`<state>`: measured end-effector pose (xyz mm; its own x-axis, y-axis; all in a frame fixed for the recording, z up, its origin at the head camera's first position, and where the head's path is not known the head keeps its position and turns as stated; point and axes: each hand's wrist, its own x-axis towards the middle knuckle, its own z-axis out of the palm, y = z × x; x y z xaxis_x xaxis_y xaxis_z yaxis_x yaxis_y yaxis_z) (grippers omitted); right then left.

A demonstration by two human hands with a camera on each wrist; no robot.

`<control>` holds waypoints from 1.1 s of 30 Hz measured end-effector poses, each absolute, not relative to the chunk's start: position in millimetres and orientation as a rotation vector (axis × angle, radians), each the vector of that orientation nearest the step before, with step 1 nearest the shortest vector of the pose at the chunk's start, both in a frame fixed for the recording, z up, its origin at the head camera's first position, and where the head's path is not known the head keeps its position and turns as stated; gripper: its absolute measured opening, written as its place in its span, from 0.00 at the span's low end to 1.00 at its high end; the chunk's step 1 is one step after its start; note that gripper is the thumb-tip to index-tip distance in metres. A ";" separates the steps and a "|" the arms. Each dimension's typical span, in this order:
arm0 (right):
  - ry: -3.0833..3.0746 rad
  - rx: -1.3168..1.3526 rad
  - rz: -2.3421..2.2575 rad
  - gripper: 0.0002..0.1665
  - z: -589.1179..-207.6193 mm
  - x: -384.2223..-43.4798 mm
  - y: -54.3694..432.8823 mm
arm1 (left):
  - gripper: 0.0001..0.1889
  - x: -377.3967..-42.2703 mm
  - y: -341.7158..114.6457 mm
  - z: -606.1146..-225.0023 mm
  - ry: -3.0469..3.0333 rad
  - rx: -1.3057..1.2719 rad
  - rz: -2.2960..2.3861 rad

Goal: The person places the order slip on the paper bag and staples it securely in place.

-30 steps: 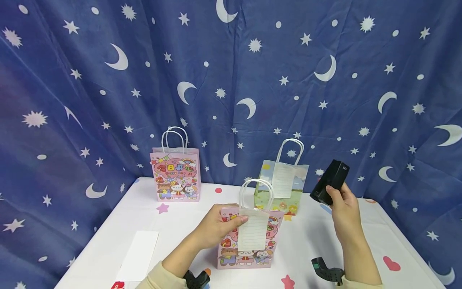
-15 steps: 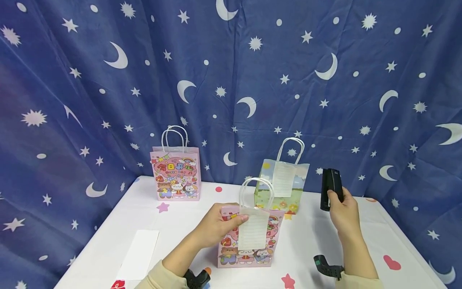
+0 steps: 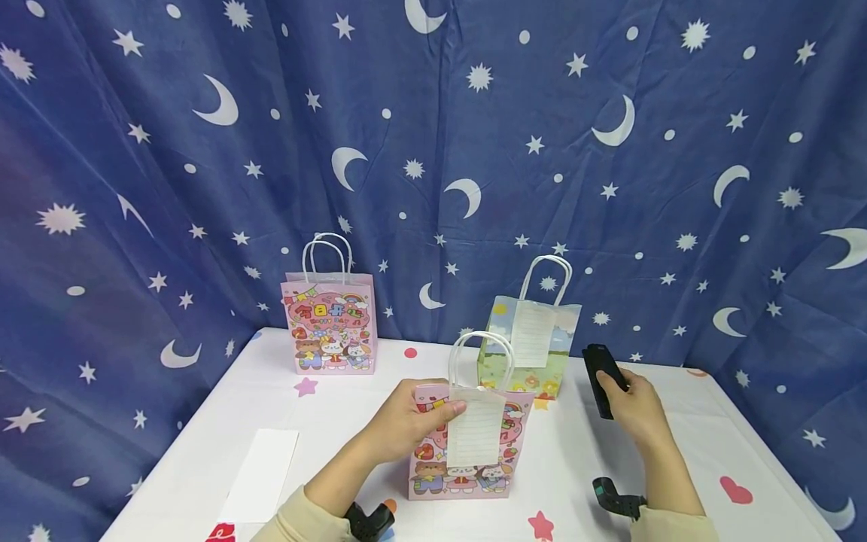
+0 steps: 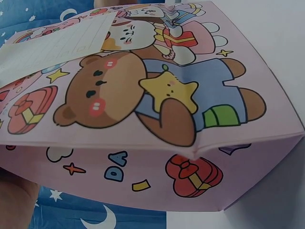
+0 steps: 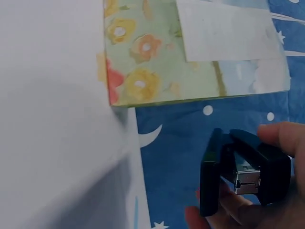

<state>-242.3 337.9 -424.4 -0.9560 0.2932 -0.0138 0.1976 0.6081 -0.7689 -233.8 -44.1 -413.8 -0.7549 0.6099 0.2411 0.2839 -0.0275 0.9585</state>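
My left hand (image 3: 406, 421) grips the upper left edge of a pink cartoon paper bag (image 3: 462, 482), thumb on its front, fingers hidden behind. A lined paper slip (image 3: 474, 430) hangs flat on the bag's front, below the white handles. In the left wrist view the bag's printed bear (image 4: 109, 90) fills the middle. On the right, my right hand (image 3: 640, 410) holds a black stapler (image 3: 599, 376) low over the table, to the right of a green floral bag (image 3: 524, 384). The right wrist view shows the stapler's arms apart, with its metal part visible between them.
The green bag stands behind the held one and carries its own lined slip (image 3: 531, 335). Another pink bag (image 3: 332, 324) stands at the back left. White paper strips (image 3: 260, 474) lie at the left of the white table (image 3: 352, 414). A blue starry curtain (image 3: 406, 248) hangs behind.
My right hand has lowered the stapler toward the table, and the stapler has turned in the head view. My left hand and the pink bag stay in place.
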 end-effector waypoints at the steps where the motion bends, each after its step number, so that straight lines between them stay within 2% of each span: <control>1: -2.726 -0.418 1.268 0.43 -426.1 -243.0 338.6 | 0.14 -233.4 -44.1 -413.6 1.998 0.944 1.857; 13: -2.869 -0.411 1.155 0.39 -442.4 -248.3 342.5 | 0.15 -232.3 -44.9 -412.4 2.006 0.926 1.851; 27: -2.981 -0.457 1.070 0.41 -458.6 -251.1 350.1 | 0.14 -234.4 -44.5 -414.4 1.995 0.937 1.847; 33: -2.977 -0.448 1.114 0.36 -462.9 -250.1 351.4 | 0.14 -234.5 -44.8 -415.2 1.984 0.944 1.858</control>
